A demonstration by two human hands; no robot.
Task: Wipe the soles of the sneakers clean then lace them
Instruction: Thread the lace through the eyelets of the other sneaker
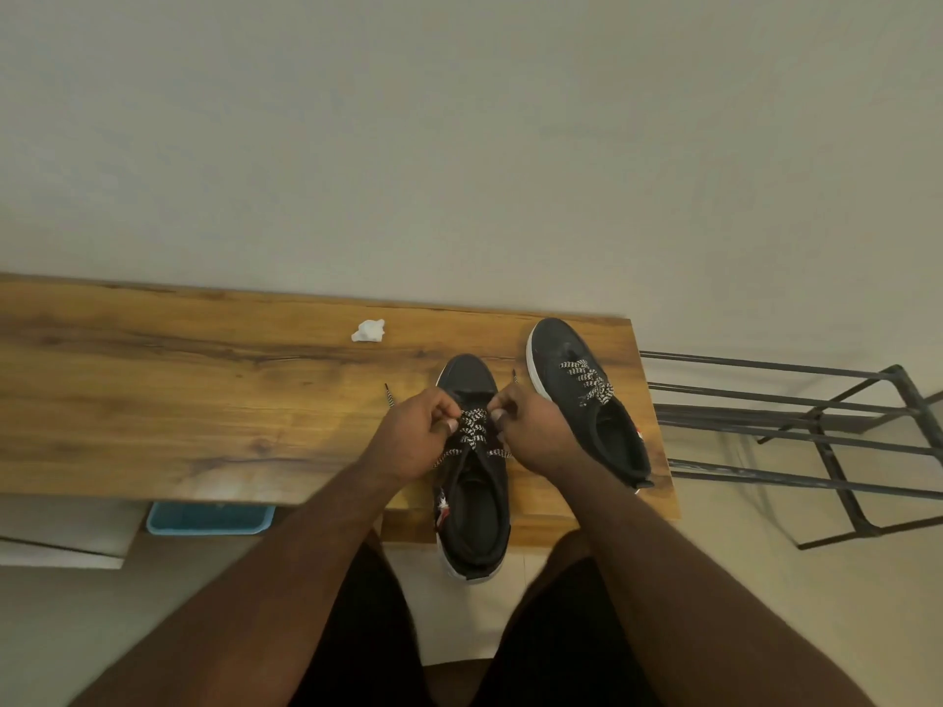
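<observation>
Head view: left hand and right hand pinching lace ends, lacing near sneaker (2 o'clock sneaker laced, untied); wiping seemingly done

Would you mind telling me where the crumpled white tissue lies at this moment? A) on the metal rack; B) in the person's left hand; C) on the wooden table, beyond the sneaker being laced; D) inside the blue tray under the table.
C: the crumpled white tissue lies on the wooden table, beyond the near sneaker that both hands are lacing.

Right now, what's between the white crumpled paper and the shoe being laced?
Only bare wooden table separates the crumpled paper from the near sneaker, in the head view.
</observation>
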